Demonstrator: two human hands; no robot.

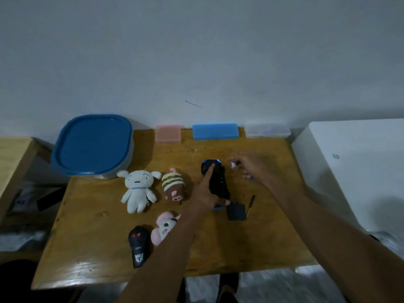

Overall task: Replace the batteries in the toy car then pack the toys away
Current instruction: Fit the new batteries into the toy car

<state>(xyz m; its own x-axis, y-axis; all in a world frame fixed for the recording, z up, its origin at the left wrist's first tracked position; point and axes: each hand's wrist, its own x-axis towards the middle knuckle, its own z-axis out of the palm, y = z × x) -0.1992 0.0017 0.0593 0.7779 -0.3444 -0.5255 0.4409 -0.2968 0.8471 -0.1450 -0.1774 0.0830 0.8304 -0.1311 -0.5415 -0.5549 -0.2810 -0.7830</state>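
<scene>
The toy car (216, 179) lies upside down on the wooden table (109, 248), black underside up, blue body at its ends. My left hand (206, 193) grips its side, the forefinger stretched along the underside. My right hand (251, 168) hovers right of the car with its fingers curled over small purple batteries (233, 165); blur hides whether it pinches one. The black battery cover (236, 212) and a thin screwdriver (251, 205) lie in front of the car.
A white plush (137, 190), a striped plush (173, 184), a pink plush (165, 228) and a black remote (138, 246) lie at left. A blue-lidded tub (91, 145) and pink (168, 133), blue (215, 131) and clear boxes (267, 130) line the wall. A white appliance (354, 167) stands right.
</scene>
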